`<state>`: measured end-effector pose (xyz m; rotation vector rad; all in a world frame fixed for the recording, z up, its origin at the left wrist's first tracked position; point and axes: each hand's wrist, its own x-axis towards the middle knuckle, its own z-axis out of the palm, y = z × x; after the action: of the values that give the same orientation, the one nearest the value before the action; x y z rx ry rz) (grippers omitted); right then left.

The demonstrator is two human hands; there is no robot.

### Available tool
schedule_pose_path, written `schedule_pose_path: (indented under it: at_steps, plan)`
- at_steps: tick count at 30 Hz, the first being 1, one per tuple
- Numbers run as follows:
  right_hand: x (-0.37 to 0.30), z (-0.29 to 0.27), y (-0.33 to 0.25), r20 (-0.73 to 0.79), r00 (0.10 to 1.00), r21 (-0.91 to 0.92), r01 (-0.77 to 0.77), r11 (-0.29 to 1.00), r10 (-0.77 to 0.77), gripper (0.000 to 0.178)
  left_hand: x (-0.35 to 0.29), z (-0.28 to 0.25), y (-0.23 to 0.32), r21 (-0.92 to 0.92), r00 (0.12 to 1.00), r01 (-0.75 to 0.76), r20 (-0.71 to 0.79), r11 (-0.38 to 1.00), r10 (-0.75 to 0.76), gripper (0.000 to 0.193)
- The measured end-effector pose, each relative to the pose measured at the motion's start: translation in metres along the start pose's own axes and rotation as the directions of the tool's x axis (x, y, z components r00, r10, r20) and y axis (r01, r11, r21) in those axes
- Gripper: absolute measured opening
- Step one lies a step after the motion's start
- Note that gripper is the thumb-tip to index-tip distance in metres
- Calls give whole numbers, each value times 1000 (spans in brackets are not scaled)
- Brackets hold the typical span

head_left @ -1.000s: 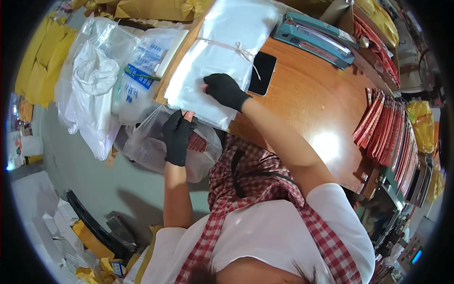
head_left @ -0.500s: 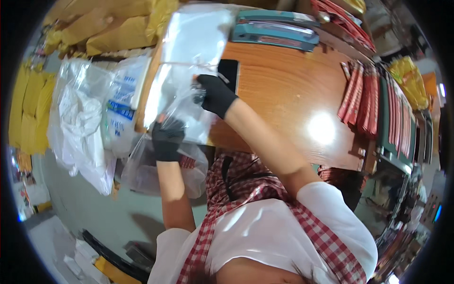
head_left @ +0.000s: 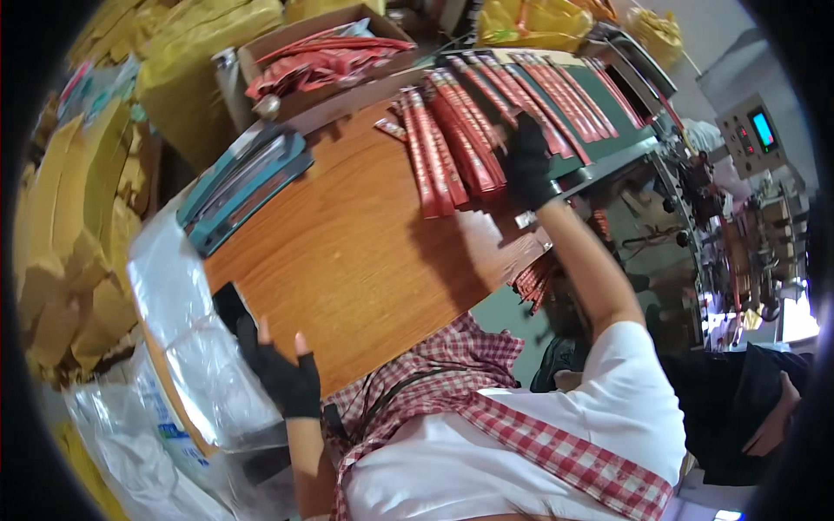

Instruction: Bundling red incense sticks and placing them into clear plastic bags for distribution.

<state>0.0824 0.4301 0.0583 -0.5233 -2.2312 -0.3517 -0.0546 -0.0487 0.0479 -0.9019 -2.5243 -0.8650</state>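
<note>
My left hand (head_left: 282, 373), in a black fingerless glove, is open above the near left edge of the wooden table (head_left: 347, 260), thumb and fingers apart. Just left of it lies a stack of clear plastic bags (head_left: 204, 369), and a black flat object (head_left: 229, 304) shows by its fingers. My right hand (head_left: 528, 165), gloved the same way, reaches out over long slim red packets (head_left: 469, 143) at the far right. Its fingers are blurred and partly hidden, so I cannot see whether they grip a packet. More red packets (head_left: 556, 95) lie in a row on a green conveyor belt (head_left: 621, 108).
A teal tool-like holder (head_left: 243, 187) lies on the table's left side. Behind stands a cardboard box (head_left: 304, 100) of red wrappers. Yellow sacks (head_left: 187, 78) are piled at the left. A machine with a control panel (head_left: 756, 130) and a person's hand (head_left: 773, 417) are at the right.
The view has turned right. My hands have parted: the left has let go of the clear bag and opened, and the right has moved from the bags across to the red packets.
</note>
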Motion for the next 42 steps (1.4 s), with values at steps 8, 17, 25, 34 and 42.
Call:
schedule_pose_path:
  at_steps: [8, 17, 25, 34, 42]
  plan:
    - [-15, -23, 343, 158, 580, -567, -609, 554, 799, 68, 110, 178, -5, 37, 967, 78, 240, 996, -85, 74]
    - [53, 5, 96, 581, 777, -18, -286, 958, 242, 44, 151, 257, 85, -416, 882, 414, 402, 810, -245, 76]
    - [-70, -60, -45, 412, 750, 449, -662, 600, 518, 33, 177, 310, 218, -412, 836, 514, 439, 752, -330, 111]
    - [-115, 61, 38, 517, 547, 508, -815, 279, 659, 53, 218, 317, 261, -155, 747, 622, 411, 768, -522, 119]
    - [-74, 36, -25, 648, 672, 626, -738, 251, 359, 56, 197, 288, 235, -134, 761, 577, 446, 806, -471, 114]
